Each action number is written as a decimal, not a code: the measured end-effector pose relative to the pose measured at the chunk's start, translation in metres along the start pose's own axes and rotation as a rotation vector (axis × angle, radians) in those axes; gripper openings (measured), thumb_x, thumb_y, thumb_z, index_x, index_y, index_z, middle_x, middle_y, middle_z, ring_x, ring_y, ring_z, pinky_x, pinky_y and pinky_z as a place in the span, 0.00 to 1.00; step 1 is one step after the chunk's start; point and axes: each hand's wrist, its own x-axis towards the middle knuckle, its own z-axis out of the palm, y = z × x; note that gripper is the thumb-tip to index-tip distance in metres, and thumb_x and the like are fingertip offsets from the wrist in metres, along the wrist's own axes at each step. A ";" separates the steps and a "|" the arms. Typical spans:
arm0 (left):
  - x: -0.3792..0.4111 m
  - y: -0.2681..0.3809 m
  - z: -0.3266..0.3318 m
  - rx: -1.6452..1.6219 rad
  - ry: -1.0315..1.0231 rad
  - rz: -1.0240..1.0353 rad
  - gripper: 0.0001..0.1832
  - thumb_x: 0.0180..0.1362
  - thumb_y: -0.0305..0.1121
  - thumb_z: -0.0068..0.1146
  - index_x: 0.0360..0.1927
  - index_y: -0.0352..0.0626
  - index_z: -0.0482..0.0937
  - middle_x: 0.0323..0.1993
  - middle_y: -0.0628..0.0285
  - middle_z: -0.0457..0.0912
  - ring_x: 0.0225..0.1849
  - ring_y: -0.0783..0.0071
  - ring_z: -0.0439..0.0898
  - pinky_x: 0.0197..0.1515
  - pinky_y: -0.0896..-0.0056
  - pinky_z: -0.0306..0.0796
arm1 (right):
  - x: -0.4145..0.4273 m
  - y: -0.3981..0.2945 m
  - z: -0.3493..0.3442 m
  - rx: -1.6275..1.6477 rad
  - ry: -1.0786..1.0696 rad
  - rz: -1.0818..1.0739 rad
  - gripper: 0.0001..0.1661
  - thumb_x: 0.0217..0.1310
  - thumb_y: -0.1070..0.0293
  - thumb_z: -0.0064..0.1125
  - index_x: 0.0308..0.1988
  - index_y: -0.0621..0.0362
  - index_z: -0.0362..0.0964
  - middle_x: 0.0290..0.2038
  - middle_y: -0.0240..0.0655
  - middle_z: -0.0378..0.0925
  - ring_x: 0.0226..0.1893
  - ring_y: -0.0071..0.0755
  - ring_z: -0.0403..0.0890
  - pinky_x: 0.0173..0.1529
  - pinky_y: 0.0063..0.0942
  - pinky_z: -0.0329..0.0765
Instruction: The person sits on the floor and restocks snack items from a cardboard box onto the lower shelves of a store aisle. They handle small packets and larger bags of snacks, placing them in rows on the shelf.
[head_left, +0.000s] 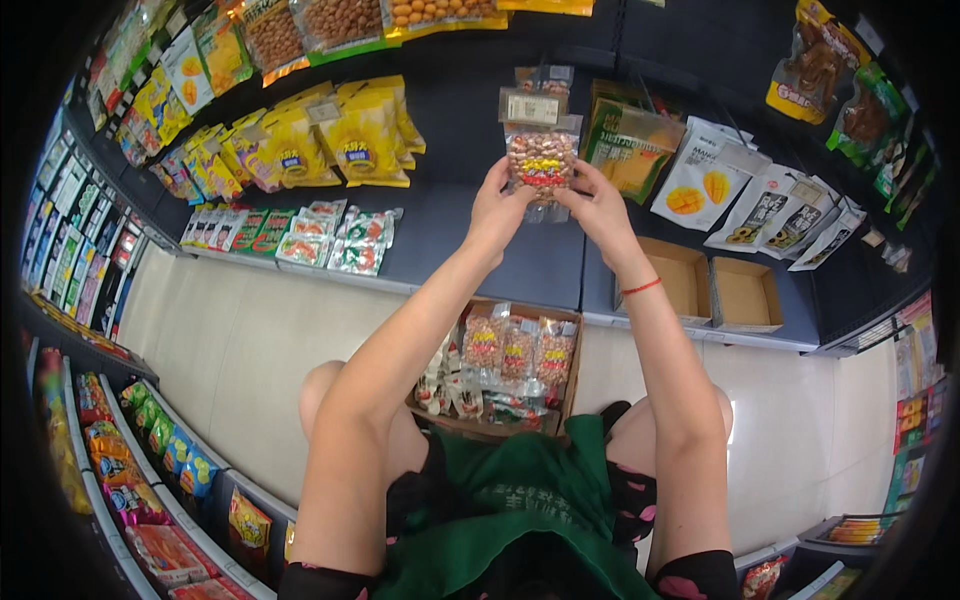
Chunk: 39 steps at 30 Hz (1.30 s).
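Both my hands reach forward to a clear bag of peanuts (541, 154) at a hanging display on the store shelving. My left hand (501, 206) pinches the bag's lower left side, thumb in front. On the lower right side, my right hand (600, 210) grips it the same way, a red cord on that wrist. Behind the bag's top is a price tag holder (531, 107), with another peanut bag (556, 85) farther back. Between my knees stands a cardboard box (574, 360) holding several more peanut bags (517, 349) and other small packets (465, 397).
Yellow snack bags (367, 135) hang to the left, above flat packets (367, 240) on the bottom shelf (517, 277). Dried mango bags (697, 176) hang close on the right, above two open cardboard trays (746, 292). Behind me at left is another snack shelf (180, 517).
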 end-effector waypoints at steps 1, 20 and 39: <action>-0.005 -0.002 0.001 0.007 0.002 -0.004 0.32 0.58 0.35 0.51 0.65 0.49 0.54 0.64 0.64 0.61 0.58 0.72 0.65 0.53 0.64 0.61 | -0.004 0.002 0.000 -0.007 -0.005 -0.001 0.38 0.50 0.65 0.62 0.59 0.63 0.58 0.47 0.43 0.74 0.44 0.30 0.77 0.47 0.24 0.72; -0.178 -0.134 0.018 -0.170 0.236 -0.597 0.25 0.57 0.31 0.49 0.58 0.42 0.58 0.48 0.60 0.70 0.44 0.67 0.73 0.39 0.64 0.69 | -0.091 0.138 0.023 -0.528 -0.532 0.291 0.27 0.47 0.61 0.61 0.48 0.61 0.72 0.37 0.37 0.77 0.30 0.29 0.77 0.28 0.25 0.75; -0.210 -0.262 0.001 -0.725 0.187 -1.089 0.19 0.60 0.29 0.32 0.55 0.37 0.58 0.50 0.46 0.70 0.47 0.42 0.74 0.46 0.31 0.69 | -0.144 0.195 0.103 -1.109 -1.133 0.471 0.24 0.40 0.68 0.51 0.42 0.64 0.76 0.42 0.52 0.77 0.43 0.47 0.79 0.46 0.37 0.75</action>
